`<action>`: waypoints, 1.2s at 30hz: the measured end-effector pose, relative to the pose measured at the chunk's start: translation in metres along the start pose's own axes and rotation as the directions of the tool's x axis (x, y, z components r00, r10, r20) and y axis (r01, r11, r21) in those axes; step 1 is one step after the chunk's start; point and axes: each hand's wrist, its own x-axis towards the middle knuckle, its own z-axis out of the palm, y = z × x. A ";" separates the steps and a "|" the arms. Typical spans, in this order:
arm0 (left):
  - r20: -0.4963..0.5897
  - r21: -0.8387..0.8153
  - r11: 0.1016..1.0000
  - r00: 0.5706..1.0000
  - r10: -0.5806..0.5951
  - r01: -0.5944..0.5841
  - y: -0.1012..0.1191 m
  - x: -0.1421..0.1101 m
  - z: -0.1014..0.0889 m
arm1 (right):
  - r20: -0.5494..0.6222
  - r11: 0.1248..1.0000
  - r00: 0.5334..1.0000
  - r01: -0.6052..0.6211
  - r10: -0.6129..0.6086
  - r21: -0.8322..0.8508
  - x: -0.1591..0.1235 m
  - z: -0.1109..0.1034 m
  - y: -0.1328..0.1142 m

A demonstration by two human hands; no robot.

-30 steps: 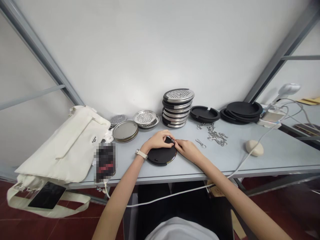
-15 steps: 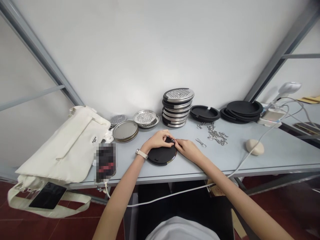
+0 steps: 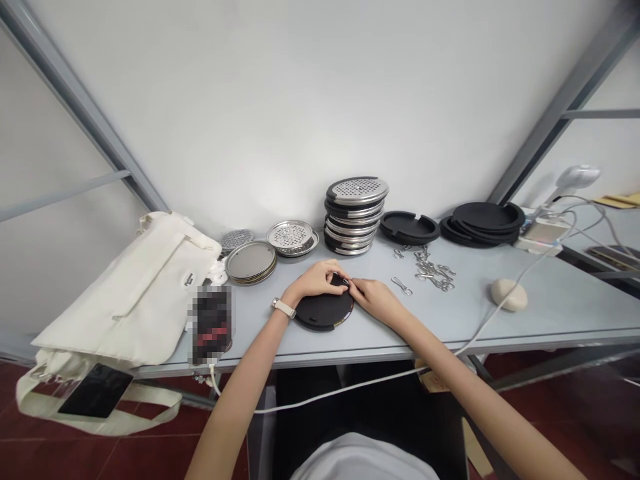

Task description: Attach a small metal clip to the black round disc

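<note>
A round black disc (image 3: 324, 311) lies flat on the grey table (image 3: 440, 317) in front of me. My left hand (image 3: 316, 280), with a watch on the wrist, curls over the disc's far edge. My right hand (image 3: 373, 297) meets it there, fingertips pinched at a small metal clip on the rim. Both hands have closed fingers. The clip itself is mostly hidden between the fingers.
Behind stand a stack of perforated metal discs with black rims (image 3: 354, 215), loose metal lids (image 3: 250, 260) and a strainer disc (image 3: 291, 237), black rubber rings (image 3: 410, 227) and a black stack (image 3: 484, 221). Several metal clips (image 3: 431, 270) lie right. A white bag (image 3: 135, 293), cable (image 3: 495, 310), beige lump (image 3: 509, 294).
</note>
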 end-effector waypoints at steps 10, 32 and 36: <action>0.003 -0.011 1.000 1.000 0.027 -0.027 -0.002 0.001 0.001 | 0.006 1.000 1.000 -0.006 0.006 0.002 -0.001 -0.002 -0.001; -0.001 -0.002 0.998 0.998 0.058 -0.058 -0.002 0.001 0.001 | -0.001 1.000 1.000 0.002 -0.002 -0.008 0.000 -0.001 0.001; -0.003 0.013 0.998 0.999 0.054 -0.054 0.000 0.000 0.002 | -0.005 1.000 1.000 -0.003 0.002 -0.027 0.000 0.000 0.001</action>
